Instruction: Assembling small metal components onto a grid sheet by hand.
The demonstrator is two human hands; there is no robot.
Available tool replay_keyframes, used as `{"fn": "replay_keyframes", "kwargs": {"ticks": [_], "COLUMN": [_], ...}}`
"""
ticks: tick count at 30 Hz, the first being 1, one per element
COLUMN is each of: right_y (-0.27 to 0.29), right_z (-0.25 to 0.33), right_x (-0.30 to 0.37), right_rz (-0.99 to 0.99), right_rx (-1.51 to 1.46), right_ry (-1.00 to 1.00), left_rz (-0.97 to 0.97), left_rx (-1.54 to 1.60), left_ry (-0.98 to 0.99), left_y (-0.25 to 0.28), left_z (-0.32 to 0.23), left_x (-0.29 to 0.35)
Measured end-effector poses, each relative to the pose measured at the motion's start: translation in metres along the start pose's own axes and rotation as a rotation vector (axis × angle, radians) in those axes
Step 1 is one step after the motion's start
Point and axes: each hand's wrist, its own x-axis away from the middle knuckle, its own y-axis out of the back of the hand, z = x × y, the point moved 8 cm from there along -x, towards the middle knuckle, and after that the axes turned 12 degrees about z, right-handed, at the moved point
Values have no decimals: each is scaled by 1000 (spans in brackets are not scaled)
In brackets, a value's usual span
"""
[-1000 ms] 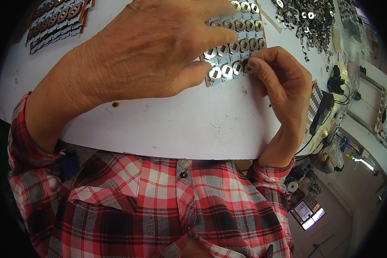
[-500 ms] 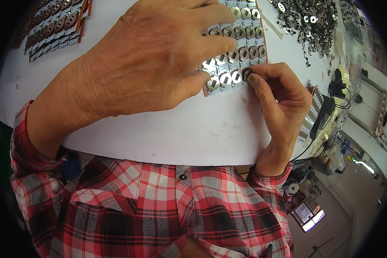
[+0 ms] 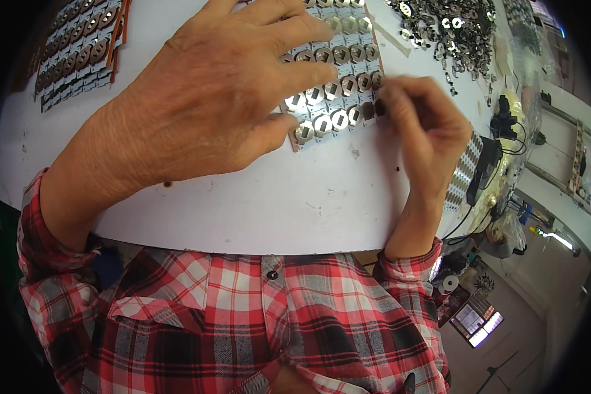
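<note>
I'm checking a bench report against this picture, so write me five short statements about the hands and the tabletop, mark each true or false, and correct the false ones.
1. The left hand lies over part of a board bearing rows of metal pieces. True.
2. The right hand is at the board's left edge. False: the right hand is beside its right edge, toward the lower end.
3. A pile of small metal parts lies at the upper right. True.
4. The tabletop is black. False: the tabletop is white.
5. Stacked boards lie at the upper left. True.
</note>
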Motion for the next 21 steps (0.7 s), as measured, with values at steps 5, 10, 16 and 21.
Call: {"fn": "replay_keyframes", "kwargs": {"ticks": [5, 10, 16, 21], "right_y": [31, 28, 46, 51], "right_z": [-5, -18, -31, -28], "right_x": [-26, -26, -16, -10], "right_rz": [-188, -106, -197, -246], "right_rx": [394, 521, 270, 159], "right_ry": [191, 61, -40, 7], "left_rz": [44, 91, 150, 206], "left_rx": [6, 12, 29, 51], "left_ry": [18, 50, 91, 123], "left_y": [1, 2, 0, 1], "left_z": [-1, 0, 1, 1], "left_x": [-12, -17, -19, -15]}}
